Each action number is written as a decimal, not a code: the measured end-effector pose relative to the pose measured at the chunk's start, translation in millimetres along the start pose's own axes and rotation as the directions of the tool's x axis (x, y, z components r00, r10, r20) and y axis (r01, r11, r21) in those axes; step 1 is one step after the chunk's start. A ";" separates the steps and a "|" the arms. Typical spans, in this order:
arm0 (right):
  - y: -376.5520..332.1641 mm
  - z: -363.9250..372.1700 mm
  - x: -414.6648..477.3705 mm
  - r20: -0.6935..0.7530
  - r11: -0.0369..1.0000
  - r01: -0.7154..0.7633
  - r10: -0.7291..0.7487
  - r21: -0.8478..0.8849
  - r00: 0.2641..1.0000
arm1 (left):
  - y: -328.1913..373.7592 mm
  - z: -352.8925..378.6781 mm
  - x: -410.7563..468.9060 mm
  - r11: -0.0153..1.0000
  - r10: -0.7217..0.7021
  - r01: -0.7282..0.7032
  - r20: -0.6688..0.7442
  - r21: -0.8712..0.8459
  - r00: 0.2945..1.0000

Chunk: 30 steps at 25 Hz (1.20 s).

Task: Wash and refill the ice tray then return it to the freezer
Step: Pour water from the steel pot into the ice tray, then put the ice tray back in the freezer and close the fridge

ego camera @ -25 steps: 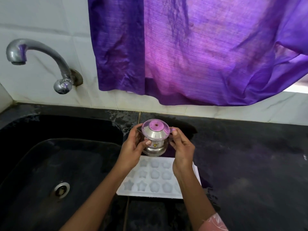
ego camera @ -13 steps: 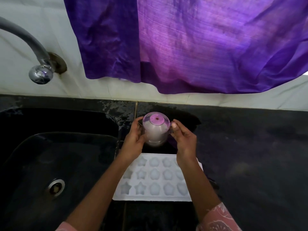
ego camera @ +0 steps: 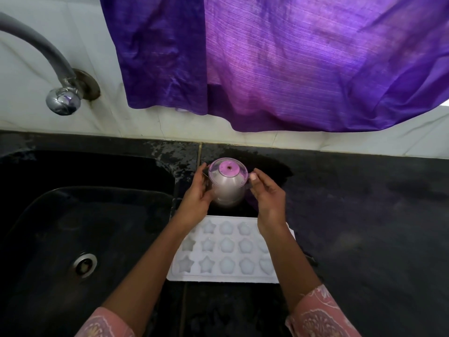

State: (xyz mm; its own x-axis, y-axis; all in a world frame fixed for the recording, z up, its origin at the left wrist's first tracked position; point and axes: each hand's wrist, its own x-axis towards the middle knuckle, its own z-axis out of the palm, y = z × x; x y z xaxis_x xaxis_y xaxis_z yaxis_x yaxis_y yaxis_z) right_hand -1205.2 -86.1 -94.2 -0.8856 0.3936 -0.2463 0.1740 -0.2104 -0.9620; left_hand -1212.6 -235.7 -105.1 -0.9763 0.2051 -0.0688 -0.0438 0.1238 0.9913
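So I've got the little steel jug (ego camera: pixel 228 184) up in both hands over the black counter (ego camera: pixel 352 215). My left hand (ego camera: pixel 194 203) is wrapped round its left side, and my right hand (ego camera: pixel 268 198) has thumb and fingers pinched on the handle side near the rim. Both are closed on the jug, nothing loose. It has a clear domed lid with a pink knob in the middle, and I can't tell if there's water in it.

The bit that matters is where the ice tray (ego camera: pixel 226 251) sits. It's flat on the counter directly below and toward me from the jug, right between my forearms, with its left end beside the edge of the sink (ego camera: pixel 85 215). Its long axis runs left to right, three rows of star and flower pockets. They look pale and I can't say whether they're already filled.

My guess is I'm on the refill step, so the jug has to tip toward me and work along the rows sideways. Neither hand is much nearer the tray, though my right wrist is covering its right end. The tap (ego camera: pixel 48 76) is well off to the upper left, not involved right now.
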 end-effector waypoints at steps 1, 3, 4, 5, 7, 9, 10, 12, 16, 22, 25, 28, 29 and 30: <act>-4.0 -1.8 -2.8 0.013 1.000 0.014 -0.014 -0.027 1.000 | 0.9 -0.9 -0.9 0.999 -0.014 0.014 0.005 0.043 1.000; -11.9 -10.8 -9.5 0.044 0.990 0.059 -0.053 -0.127 0.998 | 3.2 -3.1 -7.6 0.987 -0.037 0.039 -0.016 0.159 0.999; -13.0 -19.0 -12.3 0.069 0.976 0.090 -0.078 -0.198 0.995 | 3.2 -5.1 -13.0 0.971 -0.041 0.049 -0.041 0.232 0.998; -13.2 -29.6 -16.7 0.106 0.951 0.124 -0.098 -0.283 0.990 | 2.7 -8.5 -20.7 0.948 -0.031 0.048 -0.058 0.314 0.998; -10.4 -53.1 -27.0 0.184 0.858 0.173 -0.093 -0.483 0.979 | -0.6 -15.9 -40.1 0.868 -0.018 0.035 -0.040 0.495 0.999; -4.5 -76.5 -38.7 0.239 0.700 0.202 -0.046 -0.685 0.970 | -5.6 -22.9 -59.1 0.761 -0.044 0.042 -0.013 0.647 0.999; -1.1 -87.3 -45.5 0.256 0.587 0.216 -0.015 -0.780 0.967 | -9.1 -25.3 -67.6 0.708 -0.061 0.052 -0.013 0.704 0.998; 6.4 -104.9 -57.4 0.278 0.350 0.241 0.058 -0.905 0.959 | -16.4 -29.0 -81.9 0.619 -0.091 0.059 -0.003 0.783 0.996; 17.6 -119.2 -77.6 0.286 0.208 0.256 0.133 -0.944 0.949 | -25.2 -31.5 -103.6 0.559 -0.138 0.075 0.004 0.826 0.990; 25.1 -120.0 -84.9 0.307 0.186 0.292 0.055 -0.938 0.950 | -36.2 -31.2 -115.3 0.599 -0.132 0.036 0.055 0.800 0.990; 26.6 -121.1 -85.6 0.303 0.175 0.290 0.049 -0.941 0.952 | -39.9 -31.1 -115.4 0.634 -0.104 0.019 0.061 0.773 0.993; 28.6 -121.9 -84.7 0.311 0.207 0.298 0.033 -0.932 0.950 | -40.9 -29.2 -115.8 0.647 -0.084 0.005 0.064 0.762 0.994; 29.5 -121.8 -84.2 0.316 0.227 0.301 0.032 -0.926 0.948 | -40.9 -28.3 -116.0 0.652 -0.079 0.004 0.062 0.758 0.995; 30.6 -122.1 -84.2 0.322 0.249 0.305 0.029 -0.919 0.946 | -40.7 -27.2 -116.2 0.658 -0.075 0.005 0.059 0.753 0.995</act>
State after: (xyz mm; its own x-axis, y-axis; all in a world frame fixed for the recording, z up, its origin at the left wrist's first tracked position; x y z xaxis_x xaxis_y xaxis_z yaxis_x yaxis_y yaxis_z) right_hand -1072.8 -16.4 -117.3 -0.9715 0.0785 -0.2235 0.1692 0.8903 -0.4229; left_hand -1103.2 -290.9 -134.4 -0.9562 0.2520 -0.1491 0.1258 0.8134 0.5680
